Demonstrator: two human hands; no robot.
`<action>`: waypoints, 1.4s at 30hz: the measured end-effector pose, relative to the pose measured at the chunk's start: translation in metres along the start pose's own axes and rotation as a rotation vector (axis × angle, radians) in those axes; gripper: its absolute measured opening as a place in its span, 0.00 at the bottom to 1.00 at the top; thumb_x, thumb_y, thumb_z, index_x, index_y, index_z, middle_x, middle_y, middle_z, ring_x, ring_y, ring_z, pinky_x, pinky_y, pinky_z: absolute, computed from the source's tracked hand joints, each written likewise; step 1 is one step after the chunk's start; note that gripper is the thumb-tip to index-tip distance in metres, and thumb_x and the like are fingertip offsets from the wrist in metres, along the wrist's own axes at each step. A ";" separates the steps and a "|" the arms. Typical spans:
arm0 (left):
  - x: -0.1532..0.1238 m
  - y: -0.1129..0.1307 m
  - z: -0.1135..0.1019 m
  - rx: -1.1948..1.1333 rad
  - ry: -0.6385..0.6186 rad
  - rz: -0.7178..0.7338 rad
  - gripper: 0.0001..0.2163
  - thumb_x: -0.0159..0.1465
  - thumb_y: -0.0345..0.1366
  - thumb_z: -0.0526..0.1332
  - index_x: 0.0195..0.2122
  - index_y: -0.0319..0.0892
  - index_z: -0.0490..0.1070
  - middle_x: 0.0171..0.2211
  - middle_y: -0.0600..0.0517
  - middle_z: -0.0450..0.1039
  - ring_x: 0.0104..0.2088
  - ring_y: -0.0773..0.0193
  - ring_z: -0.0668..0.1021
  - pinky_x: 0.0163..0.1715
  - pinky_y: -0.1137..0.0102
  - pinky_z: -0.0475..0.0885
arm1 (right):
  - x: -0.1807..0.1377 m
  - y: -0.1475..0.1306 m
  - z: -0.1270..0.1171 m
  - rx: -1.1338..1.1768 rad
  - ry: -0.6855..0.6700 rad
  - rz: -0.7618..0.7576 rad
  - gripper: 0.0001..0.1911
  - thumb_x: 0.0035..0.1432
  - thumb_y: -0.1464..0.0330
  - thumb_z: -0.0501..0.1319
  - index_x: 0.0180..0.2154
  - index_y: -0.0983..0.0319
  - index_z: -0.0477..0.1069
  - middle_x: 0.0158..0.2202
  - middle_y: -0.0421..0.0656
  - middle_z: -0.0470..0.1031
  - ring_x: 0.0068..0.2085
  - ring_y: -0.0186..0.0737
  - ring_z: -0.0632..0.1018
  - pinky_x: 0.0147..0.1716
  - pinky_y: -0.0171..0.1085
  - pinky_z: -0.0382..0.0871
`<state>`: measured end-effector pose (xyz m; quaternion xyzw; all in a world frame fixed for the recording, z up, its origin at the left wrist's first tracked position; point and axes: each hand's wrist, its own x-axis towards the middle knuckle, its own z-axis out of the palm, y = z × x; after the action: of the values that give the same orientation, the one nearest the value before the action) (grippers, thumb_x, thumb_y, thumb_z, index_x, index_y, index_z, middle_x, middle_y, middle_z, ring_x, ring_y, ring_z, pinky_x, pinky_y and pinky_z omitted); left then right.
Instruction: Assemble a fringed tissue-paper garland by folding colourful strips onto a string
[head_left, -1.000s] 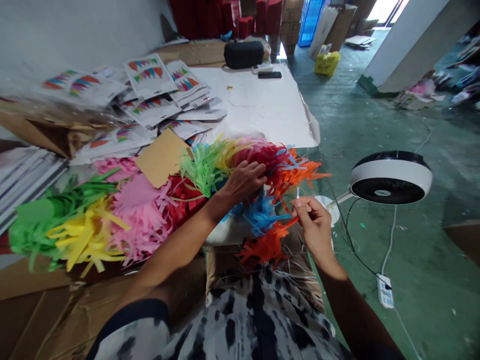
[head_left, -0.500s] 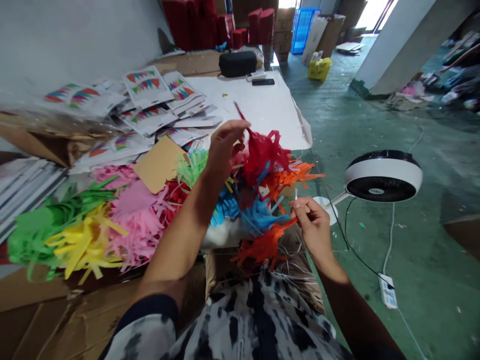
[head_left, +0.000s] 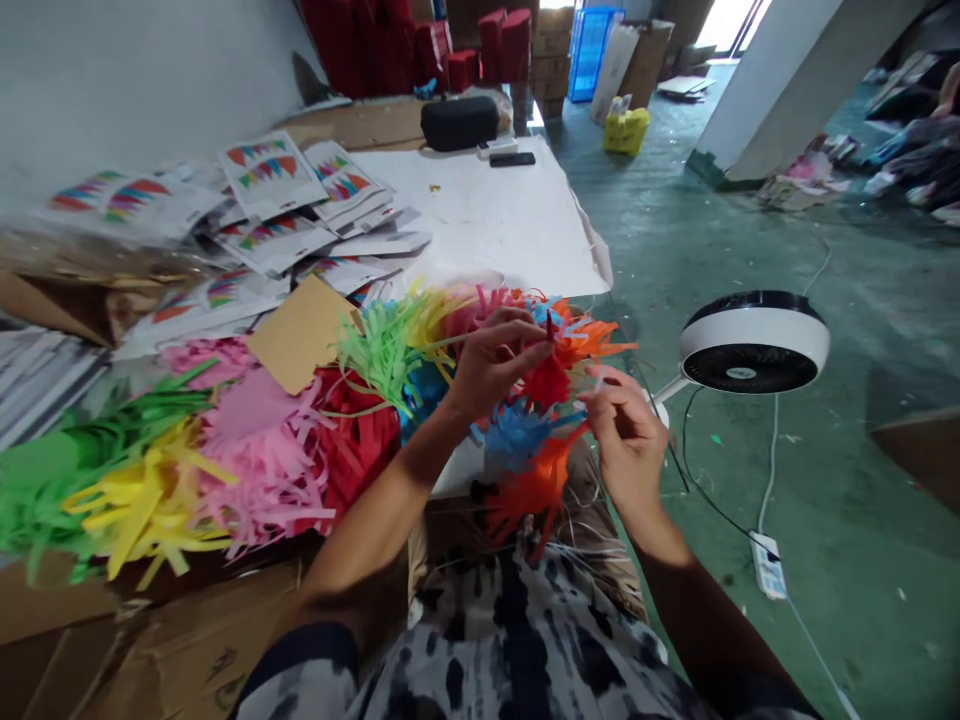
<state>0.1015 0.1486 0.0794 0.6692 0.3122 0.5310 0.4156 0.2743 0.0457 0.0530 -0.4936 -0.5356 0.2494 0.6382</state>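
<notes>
My left hand (head_left: 496, 360) is closed in a pinch on the twisted top of a red paper tassel (head_left: 547, 382), whose fringe hangs below the fingers. Close by on the right, my right hand (head_left: 624, 425) pinches a white string, its fingers closed. A blue tassel (head_left: 514, 435) and an orange tassel (head_left: 534, 488) hang with their tops at the right fingers. Behind the hands lie more fringed tassels, among them a light green one (head_left: 382, 345) and another orange one (head_left: 589, 340). How the tassels join the string is hidden by the fingers.
Dark green, yellow (head_left: 154, 490), pink (head_left: 262, 450) and red paper tassels pile up at left beside a tan card (head_left: 300, 335). Printed packets (head_left: 274, 175) cover the table's back left. A black case (head_left: 459, 122) and phone (head_left: 512, 159) lie farther back. A fan (head_left: 754, 345) stands at right.
My left hand has brought the red tassel down and right, close to my right hand. My right hand stays nearly in place with the string. The view has shifted slightly.
</notes>
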 end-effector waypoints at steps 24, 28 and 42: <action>-0.030 -0.012 0.018 -0.513 0.006 -0.458 0.19 0.57 0.49 0.77 0.38 0.39 0.79 0.31 0.52 0.81 0.26 0.71 0.77 0.25 0.76 0.66 | -0.004 0.026 0.014 0.414 -0.242 0.421 0.12 0.63 0.56 0.70 0.33 0.56 0.78 0.29 0.37 0.74 0.29 0.35 0.70 0.32 0.34 0.65; -0.032 -0.009 0.019 -0.503 0.033 -0.429 0.18 0.57 0.46 0.77 0.38 0.38 0.77 0.31 0.52 0.80 0.27 0.71 0.77 0.27 0.76 0.68 | -0.004 0.025 0.017 0.467 -0.232 0.447 0.11 0.62 0.57 0.72 0.33 0.56 0.79 0.29 0.37 0.75 0.29 0.34 0.70 0.31 0.33 0.65; -0.036 -0.008 0.030 -0.658 -0.025 -0.350 0.14 0.56 0.36 0.76 0.35 0.40 0.71 0.34 0.53 0.77 0.31 0.69 0.77 0.35 0.73 0.73 | -0.004 0.019 0.021 0.548 -0.215 0.522 0.13 0.57 0.55 0.74 0.31 0.57 0.78 0.30 0.38 0.75 0.32 0.35 0.73 0.34 0.34 0.70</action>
<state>0.1218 0.1144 0.0536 0.4426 0.2296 0.5156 0.6968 0.2580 0.0574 0.0328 -0.3956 -0.3691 0.5875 0.6018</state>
